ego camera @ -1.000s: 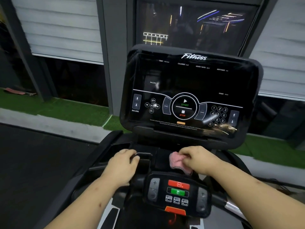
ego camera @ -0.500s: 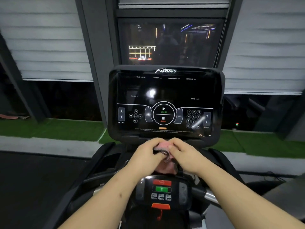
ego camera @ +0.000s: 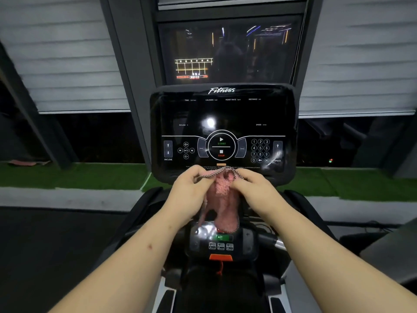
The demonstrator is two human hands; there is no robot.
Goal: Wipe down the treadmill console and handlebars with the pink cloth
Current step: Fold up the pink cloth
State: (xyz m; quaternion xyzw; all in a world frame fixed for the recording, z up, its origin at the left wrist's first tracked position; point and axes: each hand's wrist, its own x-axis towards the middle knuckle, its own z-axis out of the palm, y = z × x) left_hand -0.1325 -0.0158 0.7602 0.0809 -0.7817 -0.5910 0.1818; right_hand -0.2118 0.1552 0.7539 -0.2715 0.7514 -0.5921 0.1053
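Note:
The pink cloth (ego camera: 222,199) hangs in the air between my two hands, just below the bottom edge of the black treadmill console (ego camera: 222,118). My left hand (ego camera: 191,190) pinches the cloth's top edge on the left, and my right hand (ego camera: 252,188) pinches it on the right. The cloth's lower end dangles over the small control panel (ego camera: 221,243) with its green and orange buttons. A silver handlebar stub (ego camera: 278,243) shows to the right of that panel. The console screen is dark, with START and STOP markings and a keypad.
Black side arms (ego camera: 144,204) of the treadmill run down on both sides of my forearms. Behind the console stand a dark window (ego camera: 228,50), a grey pillar and white blinds. A green turf strip (ego camera: 74,177) and grey floor lie beyond the machine.
My left hand left the handlebar and joined the right on the cloth. Both hands lifted the cloth from the tray and spread its top edge, so it now hangs open.

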